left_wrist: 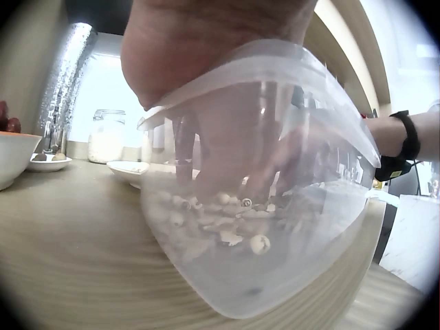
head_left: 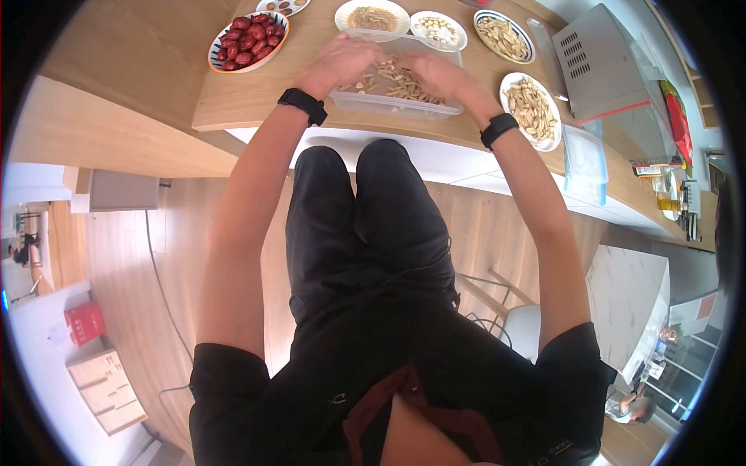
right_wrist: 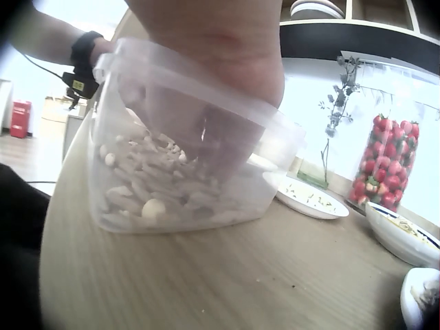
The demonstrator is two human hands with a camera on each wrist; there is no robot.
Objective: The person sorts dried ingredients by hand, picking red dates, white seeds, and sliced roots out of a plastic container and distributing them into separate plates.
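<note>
Both hands reach into a translucent plastic box (head_left: 381,103) near the table's front edge. Pale dried strips (head_left: 404,81) and some round whitish seeds (left_wrist: 260,244) lie mixed on its bottom. My left hand (head_left: 342,65) comes over the left side, its fingers pointing inward among the pieces. From the right side my right hand (head_left: 437,76) dips in, fingertips down at the dried strips. Through the cloudy wall the fingers look blurred, and I cannot tell whether either hand grips a piece.
Left of the box stands a bowl of red dates (head_left: 247,43). Behind it are a plate of beige shreds (head_left: 371,19) and a plate of whitish seeds (head_left: 437,29). Dried slices fill a blue-rimmed dish (head_left: 503,39) and a white plate (head_left: 531,111) at right, beside a grey appliance (head_left: 610,62).
</note>
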